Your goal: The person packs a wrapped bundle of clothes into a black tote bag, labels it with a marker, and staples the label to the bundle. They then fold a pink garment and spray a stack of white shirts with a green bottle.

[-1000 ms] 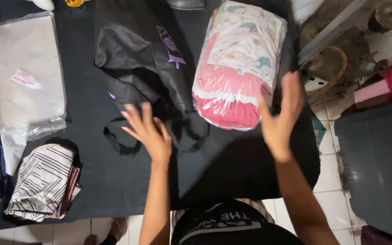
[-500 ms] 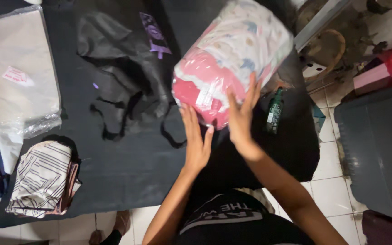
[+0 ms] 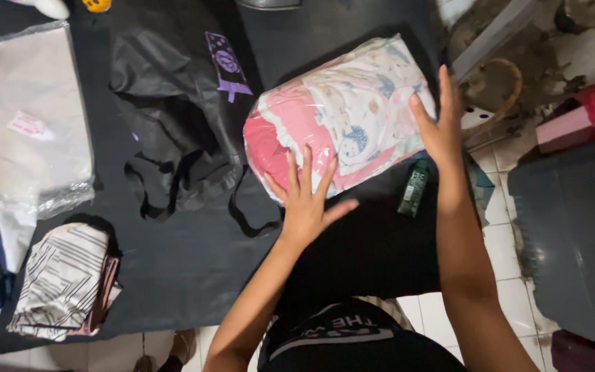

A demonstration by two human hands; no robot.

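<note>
A plump pink and white printed package in clear plastic [image 3: 342,117] lies tilted on the black table cover [image 3: 194,275]. My left hand [image 3: 308,196] presses flat against its near lower edge, fingers spread. My right hand [image 3: 439,120] rests against its right end, fingers up. Both hands grip the package between them. A black fabric bag with a purple label [image 3: 173,117] lies just left of the package, its straps trailing toward my left hand.
A small dark green bottle [image 3: 413,187] lies under my right forearm. A clear plastic bag of pale fabric [image 3: 32,117] sits at the far left, a striped folded cloth [image 3: 63,279] at the lower left. A dark grey bin [image 3: 573,234] stands on the tiled floor to the right.
Both hands moved from hovering over the table onto the package. The package has turned from upright to slanting, and the green bottle beside it has come into sight.
</note>
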